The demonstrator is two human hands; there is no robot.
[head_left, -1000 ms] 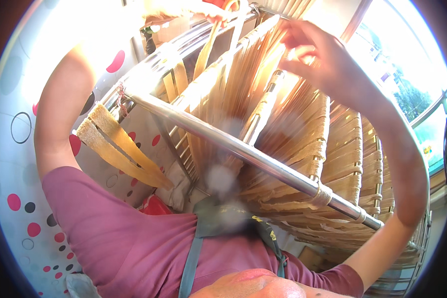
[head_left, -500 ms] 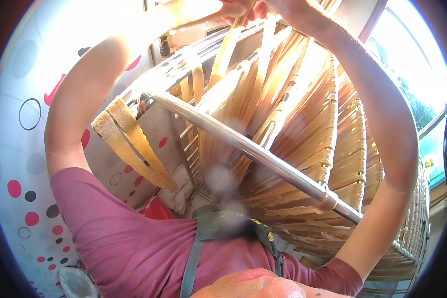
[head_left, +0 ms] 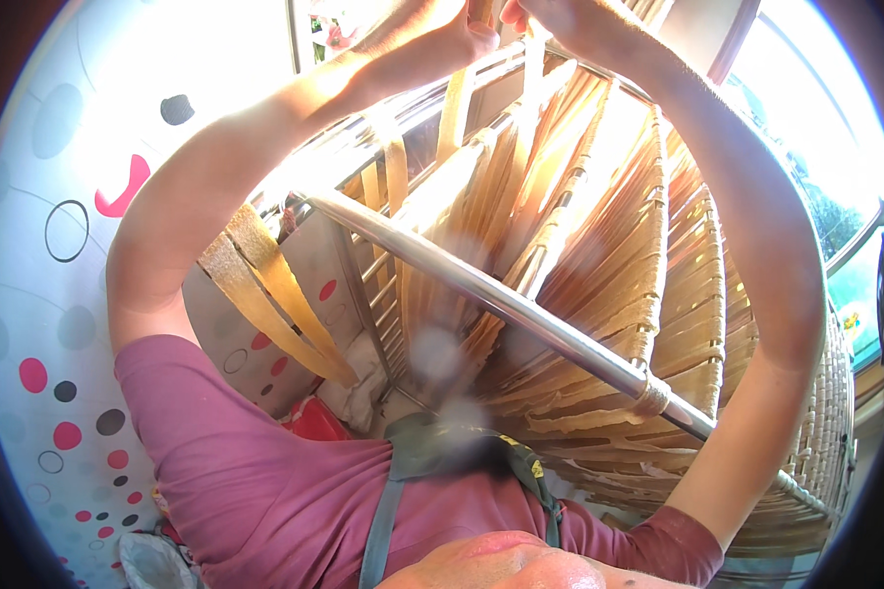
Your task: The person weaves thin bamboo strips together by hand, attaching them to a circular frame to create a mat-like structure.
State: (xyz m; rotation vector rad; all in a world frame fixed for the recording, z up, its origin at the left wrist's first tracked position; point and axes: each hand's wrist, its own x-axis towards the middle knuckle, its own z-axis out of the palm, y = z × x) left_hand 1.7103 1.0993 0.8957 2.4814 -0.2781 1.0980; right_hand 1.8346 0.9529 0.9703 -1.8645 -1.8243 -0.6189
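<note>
Both my arms reach up to the top edge of the head view, above a metal rack hung with long, flat tan strips. My left hand (head_left: 457, 37) is closed with its thumb against a tan strip (head_left: 455, 113) that hangs below it; the fingertips are partly cut off. Close by on the right, my right hand (head_left: 548, 14) pinches the upper part of another hanging strip (head_left: 533, 69). A shiny metal bar (head_left: 462, 275) crosses the rack in front of me. Many more strips (head_left: 609, 294) hang in dense rows behind it.
Two looser strips (head_left: 280, 285) droop at the bar's left end, partly behind my left arm. A wall with coloured dots (head_left: 59, 324) stands at the left. A red thing (head_left: 316, 420) and a whitish cloth (head_left: 363, 383) lie below. Bright windows (head_left: 825, 118) are on the right.
My left hand and forearm have shifted slightly right and down, and the strip beneath the left hand has moved right. My right arm stays nearly in place.
</note>
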